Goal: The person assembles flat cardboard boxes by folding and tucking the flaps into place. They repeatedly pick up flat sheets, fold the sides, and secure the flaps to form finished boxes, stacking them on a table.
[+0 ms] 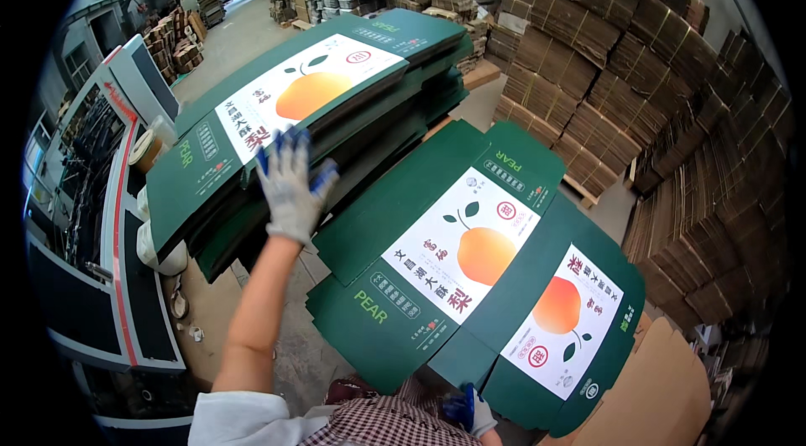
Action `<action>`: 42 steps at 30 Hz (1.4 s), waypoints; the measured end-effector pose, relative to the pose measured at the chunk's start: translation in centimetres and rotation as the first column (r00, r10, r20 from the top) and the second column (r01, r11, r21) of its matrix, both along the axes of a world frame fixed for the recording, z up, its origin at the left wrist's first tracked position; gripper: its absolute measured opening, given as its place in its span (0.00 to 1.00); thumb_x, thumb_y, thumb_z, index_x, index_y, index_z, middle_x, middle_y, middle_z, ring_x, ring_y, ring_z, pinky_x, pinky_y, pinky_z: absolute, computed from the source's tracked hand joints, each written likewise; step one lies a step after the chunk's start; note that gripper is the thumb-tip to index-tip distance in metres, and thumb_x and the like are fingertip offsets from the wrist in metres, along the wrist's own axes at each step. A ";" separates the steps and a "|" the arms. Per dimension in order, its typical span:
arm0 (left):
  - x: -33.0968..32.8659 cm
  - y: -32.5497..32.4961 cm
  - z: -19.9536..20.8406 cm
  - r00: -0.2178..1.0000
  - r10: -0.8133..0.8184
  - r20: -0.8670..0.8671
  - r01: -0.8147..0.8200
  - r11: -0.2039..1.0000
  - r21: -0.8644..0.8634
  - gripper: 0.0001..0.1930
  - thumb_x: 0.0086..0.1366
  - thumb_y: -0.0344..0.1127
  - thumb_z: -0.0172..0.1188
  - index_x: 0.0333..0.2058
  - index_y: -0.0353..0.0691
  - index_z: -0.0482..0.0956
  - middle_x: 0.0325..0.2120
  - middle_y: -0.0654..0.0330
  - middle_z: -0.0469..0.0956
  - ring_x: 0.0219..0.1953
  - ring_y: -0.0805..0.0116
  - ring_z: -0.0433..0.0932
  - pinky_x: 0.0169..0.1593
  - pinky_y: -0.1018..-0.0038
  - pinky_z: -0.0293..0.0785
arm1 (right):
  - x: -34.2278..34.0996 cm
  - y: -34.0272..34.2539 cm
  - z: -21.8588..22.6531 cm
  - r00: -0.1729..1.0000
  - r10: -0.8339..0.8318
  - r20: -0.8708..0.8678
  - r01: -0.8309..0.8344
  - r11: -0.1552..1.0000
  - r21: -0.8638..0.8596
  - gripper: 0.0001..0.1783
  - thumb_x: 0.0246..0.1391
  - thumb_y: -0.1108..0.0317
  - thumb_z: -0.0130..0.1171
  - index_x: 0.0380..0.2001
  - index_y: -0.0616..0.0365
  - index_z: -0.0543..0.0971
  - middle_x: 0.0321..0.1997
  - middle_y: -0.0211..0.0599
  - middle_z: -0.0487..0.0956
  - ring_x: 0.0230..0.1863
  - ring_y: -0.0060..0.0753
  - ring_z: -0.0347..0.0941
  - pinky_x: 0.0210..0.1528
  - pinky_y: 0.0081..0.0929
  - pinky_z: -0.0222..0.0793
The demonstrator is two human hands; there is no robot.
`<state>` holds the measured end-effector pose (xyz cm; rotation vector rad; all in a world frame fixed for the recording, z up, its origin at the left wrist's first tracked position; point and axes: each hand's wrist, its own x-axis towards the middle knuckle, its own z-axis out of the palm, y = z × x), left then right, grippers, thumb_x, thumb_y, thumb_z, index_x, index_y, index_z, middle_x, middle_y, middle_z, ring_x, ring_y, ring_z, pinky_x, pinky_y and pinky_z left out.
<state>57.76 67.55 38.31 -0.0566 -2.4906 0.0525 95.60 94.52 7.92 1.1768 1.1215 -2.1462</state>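
Out in a long warehouse with a grey floor (243, 26), banked high on the right with tied brown bundles (571, 68), and straight to the action: a single green carton sheet (474, 274), printed with orange fruit, spread open in front of the body, just right of a stack of green sheets (285, 102). Down at its near edge, beside a checked apron (382, 422), to the right hand (476, 412), gloved and partly hidden; cannot tell whether clasping or merely touching. Across to the left hand (294, 182), gloved, with fingers spread, grasping nothing, over the stack's near edge. Judging by that, mid-handling of one loose sheet, apparently. Calling next, probably, for a sure hold on broad, floppy panels, without bending at the creases. Outward again, to plain brown cardboard (663, 391) at lower right, then far left to a grey-and-black machine (126, 270).
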 end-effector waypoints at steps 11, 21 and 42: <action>-3.0 -4.8 4.0 0.872 0.114 0.476 -0.082 0.993 -0.086 0.26 0.53 0.43 0.58 0.51 0.44 0.66 0.45 0.53 0.70 0.47 0.59 0.69 0.51 0.68 0.63 | -3.6 4.7 4.8 0.942 0.295 -0.158 -0.242 0.927 0.287 0.19 0.58 0.58 0.41 0.43 0.61 0.70 0.28 0.40 0.76 0.26 0.30 0.73 0.28 0.22 0.70; -1.1 -9.2 5.7 0.758 0.244 0.604 -0.226 0.968 -0.107 0.52 0.40 0.59 0.64 0.60 0.47 0.48 0.60 0.56 0.49 0.62 0.58 0.48 0.61 0.58 0.45 | -8.7 2.9 7.4 0.816 0.479 -0.323 -0.347 0.853 0.390 0.23 0.58 0.58 0.42 0.53 0.58 0.64 0.39 0.42 0.75 0.34 0.29 0.72 0.36 0.22 0.69; -2.3 -6.9 6.9 0.781 0.234 0.578 -0.061 0.951 -0.303 0.19 0.55 0.49 0.50 0.37 0.41 0.77 0.38 0.53 0.75 0.43 0.58 0.73 0.46 0.67 0.69 | -10.4 2.9 9.6 0.768 0.529 -0.362 -0.398 0.836 0.377 0.22 0.58 0.58 0.41 0.53 0.57 0.64 0.40 0.44 0.75 0.37 0.33 0.73 0.38 0.26 0.69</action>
